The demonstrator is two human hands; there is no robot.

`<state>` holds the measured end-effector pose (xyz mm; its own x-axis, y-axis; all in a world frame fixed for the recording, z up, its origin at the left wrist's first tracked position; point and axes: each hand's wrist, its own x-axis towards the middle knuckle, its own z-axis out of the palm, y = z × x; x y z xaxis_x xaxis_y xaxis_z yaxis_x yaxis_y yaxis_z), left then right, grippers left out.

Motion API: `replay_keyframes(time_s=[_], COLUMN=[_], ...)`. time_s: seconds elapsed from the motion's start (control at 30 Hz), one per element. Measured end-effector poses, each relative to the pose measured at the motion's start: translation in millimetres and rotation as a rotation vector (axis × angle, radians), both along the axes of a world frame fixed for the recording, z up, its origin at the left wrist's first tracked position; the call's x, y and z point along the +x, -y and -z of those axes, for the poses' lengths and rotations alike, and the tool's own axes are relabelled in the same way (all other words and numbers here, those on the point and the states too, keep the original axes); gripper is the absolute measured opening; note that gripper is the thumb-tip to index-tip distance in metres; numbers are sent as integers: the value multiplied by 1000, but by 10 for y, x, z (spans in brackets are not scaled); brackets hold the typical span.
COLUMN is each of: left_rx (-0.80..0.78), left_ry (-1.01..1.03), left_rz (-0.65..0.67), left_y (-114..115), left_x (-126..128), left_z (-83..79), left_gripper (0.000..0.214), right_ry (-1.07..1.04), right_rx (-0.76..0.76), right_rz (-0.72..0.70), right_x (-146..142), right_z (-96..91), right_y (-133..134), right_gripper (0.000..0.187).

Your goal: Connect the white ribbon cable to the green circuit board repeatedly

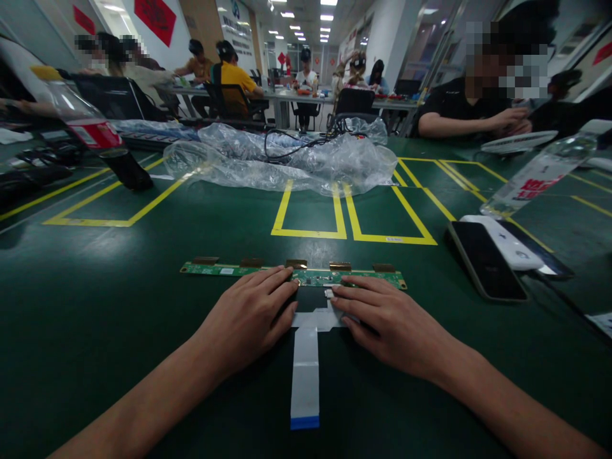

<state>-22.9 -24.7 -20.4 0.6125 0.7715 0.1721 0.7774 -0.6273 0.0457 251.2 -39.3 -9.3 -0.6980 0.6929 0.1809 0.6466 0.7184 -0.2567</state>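
A long narrow green circuit board (224,269) with several brown tabs along its far edge lies on the green mat. A white flat ribbon cable (305,370) with a blue end runs from the board's middle toward me. My left hand (248,315) rests flat at the cable's left side, fingers stretched onto the board. My right hand (382,319) lies flat on the right side, fingertips pressing at the joint where the cable meets the board. Neither hand grips anything.
Crumpled clear plastic (287,159) with a black wire lies beyond yellow taped boxes (310,217). A dark phone (488,261) and white device (507,242) sit right, near a bottle (540,175). Another bottle (90,127) stands left. A person (478,102) works opposite.
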Motion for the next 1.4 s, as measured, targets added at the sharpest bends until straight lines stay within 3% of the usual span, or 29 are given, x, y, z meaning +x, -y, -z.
replay_keyframes(time_s=[0.77, 1.03, 1.2, 1.4], left_rx=[-6, -78, -182, -187], left_ry=[28, 43, 51, 24], left_rz=[21, 261, 253, 225], left_y=[-41, -18, -25, -23], left_x=[-30, 3, 23, 20], left_z=[47, 9, 20, 19], left_gripper=[41, 47, 55, 56], right_ry=[84, 95, 78, 51], right_rx=[-22, -39, -41, -55], right_rz=[31, 18, 29, 30], right_x=[39, 18, 2, 31], right_z=[9, 14, 19, 3], right_y=[-27, -7, 1, -20], right_gripper=[42, 43, 42, 46])
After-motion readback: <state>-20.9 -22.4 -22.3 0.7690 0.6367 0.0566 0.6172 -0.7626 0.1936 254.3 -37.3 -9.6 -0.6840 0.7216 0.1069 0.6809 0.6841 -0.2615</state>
